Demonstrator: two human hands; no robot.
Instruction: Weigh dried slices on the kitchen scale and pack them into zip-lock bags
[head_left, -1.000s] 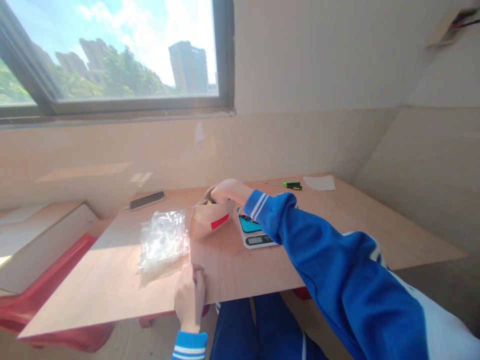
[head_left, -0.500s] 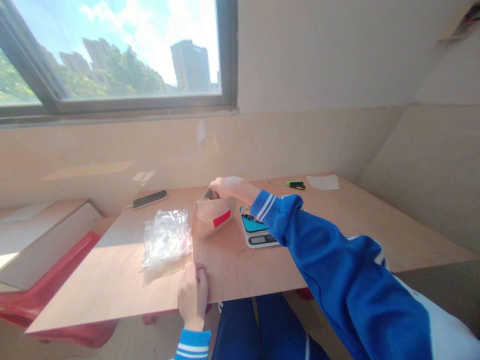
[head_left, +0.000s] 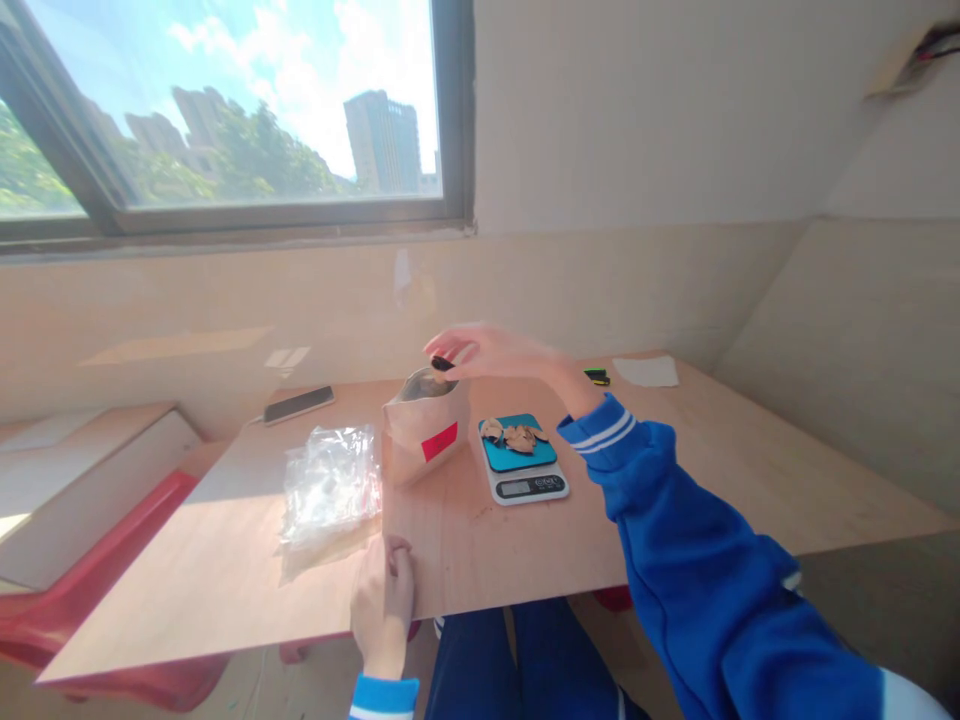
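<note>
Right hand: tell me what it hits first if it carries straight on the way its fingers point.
The right hand, pinching a small dark piece, points left just above the open paper bag. Going straight on, it would likely clear the bag's mouth and meet nothing until the wall, though depth is hard to judge.

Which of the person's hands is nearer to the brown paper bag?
The right hand. It hovers just above the open top of the brown paper bag, pinching a small dark piece. The left hand rests on the table's near edge, well below the bag.
</note>
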